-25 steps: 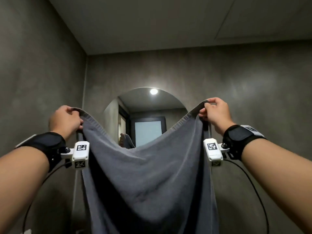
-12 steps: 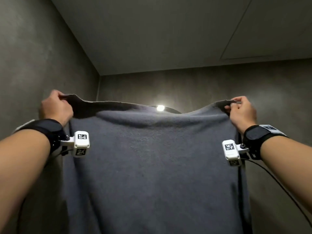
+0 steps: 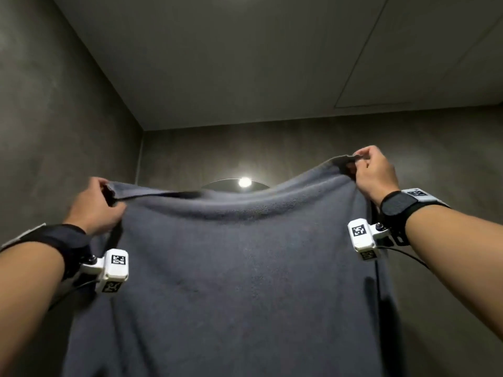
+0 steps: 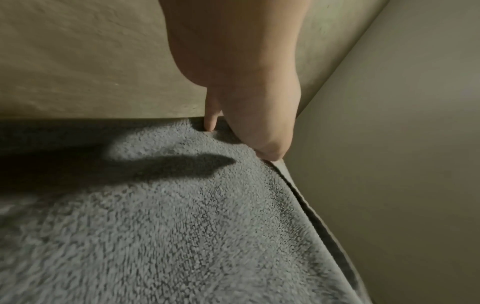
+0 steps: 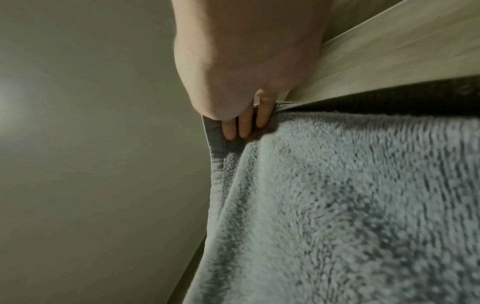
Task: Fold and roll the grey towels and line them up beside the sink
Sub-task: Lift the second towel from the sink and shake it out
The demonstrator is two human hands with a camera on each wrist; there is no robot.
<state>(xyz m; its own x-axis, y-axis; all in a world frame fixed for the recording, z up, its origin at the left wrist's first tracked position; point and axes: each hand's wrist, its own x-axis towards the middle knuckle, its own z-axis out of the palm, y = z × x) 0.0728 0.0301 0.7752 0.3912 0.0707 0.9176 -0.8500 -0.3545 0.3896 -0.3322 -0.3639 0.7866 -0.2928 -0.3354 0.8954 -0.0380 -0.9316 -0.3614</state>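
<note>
Item: one grey towel (image 3: 245, 281), held up in front of us at head height, spread wide and hanging down out of the bottom of the head view. Sink not in view.

Hold, left: our left hand (image 3: 94, 210) pinches the upper left corner, fingers curled over the hem. In the left wrist view one fingertip (image 4: 211, 123) presses into the pile at the top edge, with the thumb side closing on the corner beside it.

Hold, right: our right hand (image 3: 374, 174) pinches the upper right corner, and sits somewhat higher than the left. The right wrist view shows three fingertips (image 5: 244, 127) on the near face just below the hem.

Reason for the hold, as we judge it: gripping both top corners with arms apart lets the cloth drop straight under its own weight, so edges align before the first fold. The top edge sags a little between our hands, so it is not pulled fully taut.

Appearance: thick, looped terry pile, mid grey, flat woven band along the side hem. Surface looks even, with no stains that we can see.

Surroundings: mirror top and its reflected lamp (image 3: 244, 182) show just above the sagging edge; dark walls, plain ceiling.
</note>
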